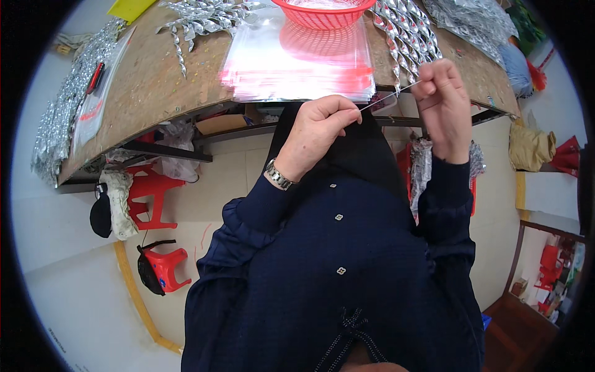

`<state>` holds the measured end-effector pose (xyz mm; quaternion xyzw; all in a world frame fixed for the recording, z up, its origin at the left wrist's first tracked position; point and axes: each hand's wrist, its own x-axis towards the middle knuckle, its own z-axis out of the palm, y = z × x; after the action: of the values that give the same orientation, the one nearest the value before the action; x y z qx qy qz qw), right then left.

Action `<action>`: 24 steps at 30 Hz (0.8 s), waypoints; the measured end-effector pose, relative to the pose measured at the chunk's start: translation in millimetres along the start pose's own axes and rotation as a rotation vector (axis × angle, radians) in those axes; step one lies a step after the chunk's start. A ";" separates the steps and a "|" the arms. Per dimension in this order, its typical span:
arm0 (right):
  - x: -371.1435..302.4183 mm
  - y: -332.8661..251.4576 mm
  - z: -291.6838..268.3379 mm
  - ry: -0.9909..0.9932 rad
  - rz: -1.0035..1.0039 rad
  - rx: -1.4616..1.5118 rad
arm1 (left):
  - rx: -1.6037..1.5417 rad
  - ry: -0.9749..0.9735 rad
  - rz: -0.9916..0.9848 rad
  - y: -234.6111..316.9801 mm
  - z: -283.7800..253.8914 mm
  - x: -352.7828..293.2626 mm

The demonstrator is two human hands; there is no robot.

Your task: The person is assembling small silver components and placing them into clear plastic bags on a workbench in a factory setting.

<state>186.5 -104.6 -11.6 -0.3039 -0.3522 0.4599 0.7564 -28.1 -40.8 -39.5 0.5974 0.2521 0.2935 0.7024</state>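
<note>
A thin pale thread (390, 96) is stretched taut between my two hands, just off the table's front edge. My left hand (322, 127), with a metal watch on its wrist, is closed with thumb and forefinger pinching the lower end. Higher and to the right, my right hand (443, 102) pinches the other end, its fingers curled. Twisted silver foil spirals (406, 40) hang together in strands on the table just beyond my right hand. Past my left hand lies a stack of clear plastic bags (266, 68) with pink-red edges.
A red plastic basket (325, 15) stands on the bags. More silver spirals (204, 18) lie at the back left, and silver tinsel (68, 118) drapes over the left end of the wooden table (155, 74). Red stools (152, 198) stand on the floor at left.
</note>
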 end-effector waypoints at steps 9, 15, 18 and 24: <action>7.1 -18.4 -7.8 0.012 -0.053 -0.053 | 0.011 -0.039 0.005 2.1 3.8 -1.5; -10.2 9.7 36.6 -0.134 0.239 -0.372 | -0.016 -0.070 -0.006 2.4 10.0 -2.8; 0.7 -4.5 26.5 -0.097 0.166 -0.331 | 0.004 -0.069 -0.017 5.0 2.5 -6.9; 35.8 -37.0 -37.3 0.007 -0.024 -0.111 | -0.009 -0.048 -0.022 0.8 -10.5 -15.5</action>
<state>246.4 -91.6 5.3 -0.3428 -0.3784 0.4293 0.7450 -46.4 -44.4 -40.3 0.5984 0.2403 0.2726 0.7141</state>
